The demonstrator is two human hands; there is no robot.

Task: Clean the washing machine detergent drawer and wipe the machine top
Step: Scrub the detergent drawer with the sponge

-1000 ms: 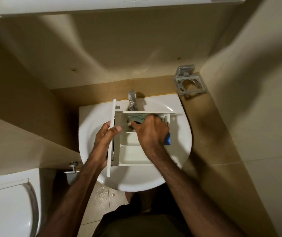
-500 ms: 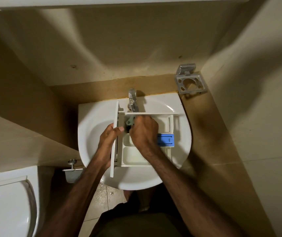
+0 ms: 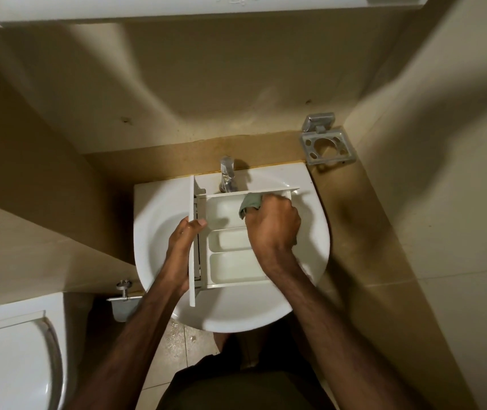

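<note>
Steadying the white plastic detergent drawer (image 3: 230, 241) over the round white basin (image 3: 159, 232), our left hand (image 3: 181, 253) grips its front panel; our right hand (image 3: 272, 226) clenches a soft grey-green cloth (image 3: 249, 204) in the far compartment. Light, stiff, probably slippery: hold the panel edge.

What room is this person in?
It looks like a small bathroom. There is a white sink with a tap, a toilet beside it, and a metal toothbrush holder on the wall.
</note>
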